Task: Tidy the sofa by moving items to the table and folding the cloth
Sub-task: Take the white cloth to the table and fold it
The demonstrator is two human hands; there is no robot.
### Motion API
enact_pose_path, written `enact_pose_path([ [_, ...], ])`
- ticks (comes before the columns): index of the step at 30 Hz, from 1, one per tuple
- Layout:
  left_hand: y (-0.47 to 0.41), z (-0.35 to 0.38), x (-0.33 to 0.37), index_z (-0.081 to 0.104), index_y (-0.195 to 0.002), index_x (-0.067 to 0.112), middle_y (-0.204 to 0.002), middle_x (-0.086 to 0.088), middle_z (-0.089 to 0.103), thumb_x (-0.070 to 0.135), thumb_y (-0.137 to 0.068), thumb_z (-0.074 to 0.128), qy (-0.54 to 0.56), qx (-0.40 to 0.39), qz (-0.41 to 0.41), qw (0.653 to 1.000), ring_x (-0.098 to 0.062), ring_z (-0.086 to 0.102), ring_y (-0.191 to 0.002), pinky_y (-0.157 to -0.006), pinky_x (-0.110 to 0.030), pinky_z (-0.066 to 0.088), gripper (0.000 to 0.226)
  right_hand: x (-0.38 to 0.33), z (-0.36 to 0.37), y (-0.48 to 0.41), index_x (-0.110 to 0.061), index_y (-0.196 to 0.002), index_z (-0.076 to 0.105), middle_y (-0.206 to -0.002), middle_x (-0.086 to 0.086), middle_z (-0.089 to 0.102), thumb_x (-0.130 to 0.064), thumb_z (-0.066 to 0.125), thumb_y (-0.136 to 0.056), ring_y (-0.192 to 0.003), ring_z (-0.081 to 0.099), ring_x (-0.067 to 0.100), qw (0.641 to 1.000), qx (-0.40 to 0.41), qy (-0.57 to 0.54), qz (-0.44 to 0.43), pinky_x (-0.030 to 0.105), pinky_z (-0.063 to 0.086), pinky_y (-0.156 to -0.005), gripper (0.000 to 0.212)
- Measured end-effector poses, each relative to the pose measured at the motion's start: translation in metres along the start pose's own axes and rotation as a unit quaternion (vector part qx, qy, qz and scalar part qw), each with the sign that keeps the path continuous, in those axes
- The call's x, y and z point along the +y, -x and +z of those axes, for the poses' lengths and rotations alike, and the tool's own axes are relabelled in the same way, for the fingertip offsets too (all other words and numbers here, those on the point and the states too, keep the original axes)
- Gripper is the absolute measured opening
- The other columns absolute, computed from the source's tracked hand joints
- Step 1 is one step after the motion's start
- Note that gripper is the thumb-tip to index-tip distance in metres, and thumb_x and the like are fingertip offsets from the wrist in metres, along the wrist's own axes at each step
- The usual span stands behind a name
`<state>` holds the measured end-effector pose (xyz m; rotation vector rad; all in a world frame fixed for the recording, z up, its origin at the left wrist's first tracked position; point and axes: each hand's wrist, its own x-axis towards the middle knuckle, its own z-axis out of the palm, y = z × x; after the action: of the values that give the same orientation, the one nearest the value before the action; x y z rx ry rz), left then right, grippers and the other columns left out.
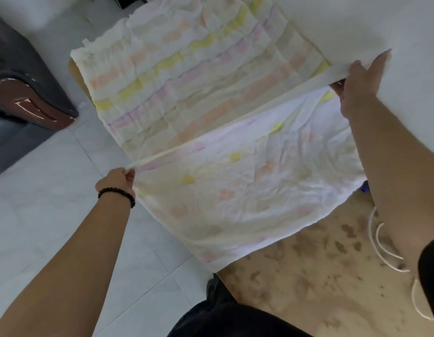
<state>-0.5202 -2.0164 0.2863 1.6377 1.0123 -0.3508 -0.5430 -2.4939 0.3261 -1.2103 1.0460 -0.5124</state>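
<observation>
The folding step is in hand. The cloth [211, 98], pale with faded pink, yellow and orange stripes, lies spread over the tabletop [308, 276]; its far part rests flat, stripes up. The left hand [117, 178] pinches one end of a stretched hem at the cloth's left side. The right hand [357, 93] grips the other end at the right side, fingers curled round the edge. Between them the hem is pulled taut in a straight line, and the part nearer than that line shows its paler reverse, so it appears to be lifted and turned over.

The sofa [24, 93] stands left of the cloth, across a strip of floor [53, 203]. A white cable [381, 244] lies on the tabletop just right of the cloth's near corner.

Next, judging by this, both hands should carry the hem to the cloth's far edge, keep it level and taut, lay it down with corners matched, then smooth the wrinkles.
</observation>
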Motion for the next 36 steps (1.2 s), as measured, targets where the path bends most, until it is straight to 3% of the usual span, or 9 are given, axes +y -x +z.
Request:
enact_pose_path([
  [4, -0.018, 0.010, 0.012, 0.057, -0.095, 0.001, -0.074, -0.010, 0.051, 0.033, -0.104, 0.031, -0.114, 0.123, 0.011, 0.986, -0.025, 0.050, -0.072, -0.066, -0.031, 0.036, 0.042, 0.024, 0.042, -0.023, -0.036, -0.154, 0.010, -0.139, -0.004, 0.039, -0.012, 0.030, -0.102, -0.113, 0.060, 0.024, 0.989, -0.010, 0.145, -0.041, 0.041, 0.060, -0.079, 0.061],
  [7, -0.029, 0.015, 0.007, 0.047, -0.129, -0.013, -0.123, -0.028, 0.056, 0.015, -0.104, 0.036, 0.007, 0.066, -0.048, 0.997, -0.003, 0.053, -0.060, -0.052, -0.009, 0.038, 0.039, 0.044, 0.063, -0.020, -0.020, -0.122, 0.045, -0.110, 0.001, 0.056, -0.027, 0.022, -0.108, -0.095, 0.061, 0.016, 0.979, -0.099, 0.179, 0.005, 0.027, 0.055, -0.082, 0.028],
  [9, -0.034, 0.012, 0.005, 0.035, -0.145, 0.001, -0.147, -0.021, 0.040, 0.014, -0.098, 0.051, 0.052, 0.041, -0.067, 0.996, 0.003, 0.051, -0.077, -0.052, -0.004, 0.041, 0.051, 0.057, 0.072, -0.017, -0.014, -0.118, 0.044, -0.109, -0.001, 0.054, -0.022, 0.029, -0.107, -0.095, 0.057, 0.011, 0.974, -0.146, 0.159, 0.072, 0.023, 0.053, -0.080, 0.021],
  [11, -0.035, 0.013, 0.007, 0.028, -0.149, 0.023, -0.151, -0.005, 0.034, 0.033, -0.090, 0.060, 0.018, 0.036, -0.109, 0.993, -0.018, 0.048, -0.118, -0.079, -0.032, 0.053, 0.068, 0.066, 0.073, -0.015, -0.010, -0.151, 0.017, -0.139, 0.006, 0.046, -0.017, 0.043, -0.098, -0.113, 0.055, 0.016, 0.967, -0.150, 0.206, 0.033, 0.028, 0.053, -0.091, 0.059],
  [14, -0.022, 0.027, 0.012, 0.019, -0.152, 0.019, -0.157, -0.008, 0.018, 0.051, -0.093, 0.047, -0.238, 0.080, -0.046, 0.967, -0.031, 0.024, -0.140, -0.112, -0.047, 0.028, 0.074, 0.074, 0.079, -0.004, -0.011, -0.156, 0.005, -0.157, 0.011, 0.028, -0.028, 0.048, -0.091, -0.136, 0.042, 0.019, 0.937, -0.156, 0.311, -0.020, 0.031, 0.037, -0.112, 0.080],
  [20, -0.006, 0.087, 0.013, 0.021, -0.152, 0.015, -0.161, -0.011, 0.008, 0.049, -0.096, 0.041, -0.472, -0.090, 0.416, 0.772, -0.027, 0.004, -0.148, -0.117, -0.048, 0.009, 0.068, 0.100, 0.085, 0.036, -0.015, -0.153, 0.025, -0.161, 0.014, 0.015, -0.025, 0.041, -0.102, -0.149, 0.017, 0.029, 0.892, -0.059, 0.417, -0.164, 0.038, 0.020, -0.119, 0.054],
  [26, -0.014, 0.188, 0.035, 0.023, -0.151, 0.020, -0.161, -0.013, 0.010, 0.054, -0.097, 0.026, -0.535, -0.266, 0.598, 0.534, -0.029, 0.003, -0.149, -0.119, -0.048, 0.007, 0.064, 0.134, 0.033, 0.065, -0.015, -0.148, 0.037, -0.158, 0.019, 0.025, -0.036, 0.039, -0.102, -0.149, 0.015, 0.036, 0.829, 0.098, 0.522, -0.177, 0.052, 0.011, -0.120, 0.051],
  [30, -0.006, 0.265, 0.042, 0.015, -0.153, 0.026, -0.162, -0.011, -0.001, 0.055, -0.098, 0.023, -0.578, -0.296, 0.670, 0.361, -0.029, -0.005, -0.149, -0.119, -0.053, 0.002, 0.063, 0.149, -0.011, 0.074, -0.027, -0.154, 0.022, -0.163, 0.015, 0.006, -0.058, 0.031, -0.098, -0.150, -0.003, 0.037, 0.798, 0.179, 0.573, -0.042, 0.056, -0.002, -0.119, 0.064],
  [36, -0.012, 0.304, 0.032, -0.001, -0.152, 0.038, -0.161, -0.011, 0.000, 0.070, -0.091, 0.013, -0.590, -0.241, 0.685, 0.354, -0.034, -0.002, -0.148, -0.116, -0.058, -0.003, 0.069, 0.166, -0.022, 0.077, -0.035, -0.155, -0.001, -0.164, 0.005, -0.012, -0.078, 0.016, -0.089, -0.150, -0.014, 0.030, 0.770, 0.209, 0.602, 0.035, 0.054, -0.010, -0.119, 0.081],
])
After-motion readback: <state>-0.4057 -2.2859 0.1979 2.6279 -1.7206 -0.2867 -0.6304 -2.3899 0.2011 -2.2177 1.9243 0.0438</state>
